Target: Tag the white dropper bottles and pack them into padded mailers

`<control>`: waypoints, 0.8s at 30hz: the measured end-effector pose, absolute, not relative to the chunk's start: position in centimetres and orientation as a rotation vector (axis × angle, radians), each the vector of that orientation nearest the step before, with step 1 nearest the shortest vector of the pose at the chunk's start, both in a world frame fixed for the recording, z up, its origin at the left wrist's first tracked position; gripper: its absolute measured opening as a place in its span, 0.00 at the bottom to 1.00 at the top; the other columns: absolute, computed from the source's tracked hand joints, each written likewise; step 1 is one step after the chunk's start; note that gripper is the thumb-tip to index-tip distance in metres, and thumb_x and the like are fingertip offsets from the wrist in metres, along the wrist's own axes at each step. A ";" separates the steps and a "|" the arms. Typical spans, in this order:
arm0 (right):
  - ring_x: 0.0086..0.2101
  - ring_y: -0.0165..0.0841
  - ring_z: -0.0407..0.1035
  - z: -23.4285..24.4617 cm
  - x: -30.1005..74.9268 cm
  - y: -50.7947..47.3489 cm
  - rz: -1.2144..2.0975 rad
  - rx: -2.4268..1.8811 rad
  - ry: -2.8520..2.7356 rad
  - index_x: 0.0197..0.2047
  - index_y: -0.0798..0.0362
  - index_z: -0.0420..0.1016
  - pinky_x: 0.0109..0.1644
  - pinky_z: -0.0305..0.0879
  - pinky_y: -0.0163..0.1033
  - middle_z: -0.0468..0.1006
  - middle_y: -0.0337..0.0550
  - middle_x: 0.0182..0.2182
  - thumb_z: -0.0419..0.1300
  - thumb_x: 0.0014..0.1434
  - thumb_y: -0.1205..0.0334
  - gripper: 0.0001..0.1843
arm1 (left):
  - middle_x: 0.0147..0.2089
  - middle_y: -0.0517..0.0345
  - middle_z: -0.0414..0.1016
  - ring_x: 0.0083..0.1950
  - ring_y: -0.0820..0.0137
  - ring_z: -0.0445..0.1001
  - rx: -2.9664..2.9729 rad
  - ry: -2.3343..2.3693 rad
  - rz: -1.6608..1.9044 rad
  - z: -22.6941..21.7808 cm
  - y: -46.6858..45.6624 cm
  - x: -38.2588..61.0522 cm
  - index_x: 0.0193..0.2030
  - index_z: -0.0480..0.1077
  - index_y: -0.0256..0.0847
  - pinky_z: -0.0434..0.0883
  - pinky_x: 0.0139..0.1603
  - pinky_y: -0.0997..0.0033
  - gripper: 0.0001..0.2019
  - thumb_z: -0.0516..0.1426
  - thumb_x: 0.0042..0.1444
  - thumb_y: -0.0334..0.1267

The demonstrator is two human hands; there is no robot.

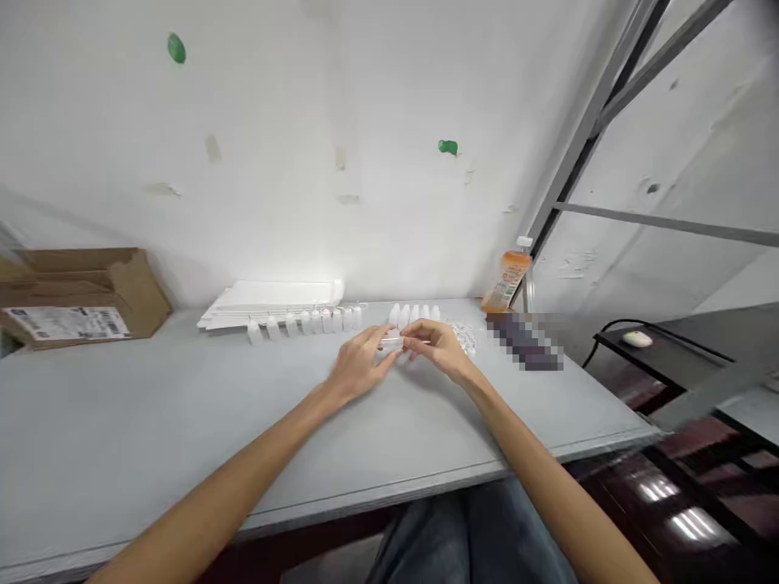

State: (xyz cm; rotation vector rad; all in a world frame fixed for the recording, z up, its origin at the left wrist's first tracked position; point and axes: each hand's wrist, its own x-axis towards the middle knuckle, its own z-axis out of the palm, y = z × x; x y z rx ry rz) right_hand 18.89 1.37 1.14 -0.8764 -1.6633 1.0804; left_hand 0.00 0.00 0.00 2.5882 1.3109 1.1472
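Observation:
My left hand (359,365) and my right hand (435,347) meet above the grey table (182,405), holding a small clear plastic piece (389,344) between their fingertips. Its exact shape is partly hidden by my fingers. Just behind my hands stands a short group of small white plastic bottles (414,315). A longer row of similar bottles (304,323) runs to the left. Beside my right hand lies a loose heap of small clear or white bits (463,337).
A stack of flat white card sheets (271,304) lies at the back. An open cardboard box (85,296) sits at the left end. An orange-labelled bottle (506,280) stands at the back right, near a pixelated patch (523,341) and a metal frame (584,138).

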 end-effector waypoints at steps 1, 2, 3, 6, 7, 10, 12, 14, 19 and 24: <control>0.30 0.34 0.73 1.2 18.7 1.2 1.083 -0.877 -1.671 0.36 0.56 0.74 0.29 0.69 0.36 0.78 0.44 0.30 0.66 0.50 0.54 0.15 | 0.47 0.53 0.74 0.42 0.67 0.74 2.610 1.312 1.113 0.0 -0.1 0.1 0.54 0.65 0.39 0.69 0.41 0.69 0.17 0.53 0.61 0.43; 0.30 0.34 0.74 1.2 18.6 1.1 1.084 -0.879 -1.679 0.36 0.55 0.74 0.29 0.69 0.36 0.78 0.44 0.32 0.66 0.50 0.54 0.15 | 0.44 0.54 0.75 0.40 0.68 0.74 2.631 1.313 1.083 0.0 -0.2 0.2 0.52 0.67 0.39 0.69 0.38 0.70 0.14 0.53 0.62 0.42; 0.31 0.34 0.74 1.3 18.4 0.9 1.082 -0.884 -1.688 0.37 0.55 0.74 0.28 0.69 0.36 0.78 0.44 0.33 0.66 0.50 0.54 0.15 | 0.41 0.55 0.74 0.38 0.68 0.74 2.653 1.315 1.059 0.0 -0.3 0.3 0.50 0.67 0.39 0.68 0.36 0.71 0.12 0.52 0.62 0.41; 0.32 0.35 0.74 1.5 18.1 0.5 1.065 -0.910 -1.719 0.37 0.55 0.75 0.29 0.69 0.36 0.78 0.46 0.34 0.65 0.51 0.54 0.15 | 0.36 0.55 0.72 0.34 0.70 0.72 2.729 1.327 1.009 -0.1 -0.3 0.5 0.44 0.69 0.38 0.66 0.31 0.73 0.09 0.50 0.63 0.37; 0.32 0.35 0.74 1.6 18.1 0.4 1.055 -0.923 -1.727 0.37 0.55 0.75 0.29 0.69 0.37 0.78 0.46 0.33 0.65 0.51 0.54 0.14 | 0.36 0.55 0.72 0.33 0.70 0.71 2.750 1.334 1.005 -0.1 -0.2 0.4 0.42 0.69 0.38 0.65 0.30 0.73 0.09 0.49 0.63 0.36; 0.33 0.36 0.74 1.8 18.1 0.2 1.024 -0.965 -1.741 0.37 0.55 0.76 0.30 0.69 0.37 0.79 0.46 0.33 0.64 0.51 0.54 0.14 | 0.35 0.56 0.71 0.31 0.72 0.69 2.775 1.338 1.037 -0.3 0.0 0.3 0.41 0.68 0.38 0.64 0.29 0.73 0.08 0.48 0.63 0.34; 0.33 0.36 0.74 2.0 18.2 0.1 0.991 -0.990 -1.737 0.36 0.55 0.76 0.29 0.68 0.36 0.78 0.46 0.32 0.64 0.51 0.54 0.13 | 0.35 0.56 0.70 0.31 0.72 0.69 2.762 1.322 1.075 -0.4 0.1 0.3 0.42 0.68 0.38 0.64 0.29 0.74 0.08 0.49 0.63 0.35; 0.31 0.34 0.73 2.0 18.3 0.1 0.954 -1.004 -1.731 0.34 0.55 0.76 0.28 0.67 0.35 0.78 0.45 0.31 0.63 0.53 0.54 0.12 | 0.36 0.56 0.70 0.31 0.72 0.68 2.744 1.307 1.103 -0.4 0.1 0.2 0.41 0.68 0.38 0.64 0.30 0.74 0.08 0.49 0.63 0.35; 0.23 0.29 0.67 1.9 18.4 0.3 0.970 -1.029 -1.730 0.30 0.56 0.76 0.23 0.62 0.33 0.75 0.42 0.24 0.61 0.55 0.52 0.14 | 0.37 0.55 0.69 0.32 0.72 0.68 2.729 1.281 1.116 -0.3 -0.1 0.3 0.41 0.68 0.38 0.64 0.31 0.73 0.07 0.49 0.62 0.33; 0.22 0.30 0.69 2.0 18.5 0.2 1.207 -1.022 -1.713 0.35 0.57 0.77 0.25 0.66 0.35 0.74 0.41 0.21 0.64 0.53 0.51 0.16 | 0.37 0.55 0.69 0.33 0.72 0.68 2.741 1.256 1.100 -0.3 -0.3 0.4 0.40 0.68 0.38 0.65 0.31 0.73 0.07 0.49 0.60 0.31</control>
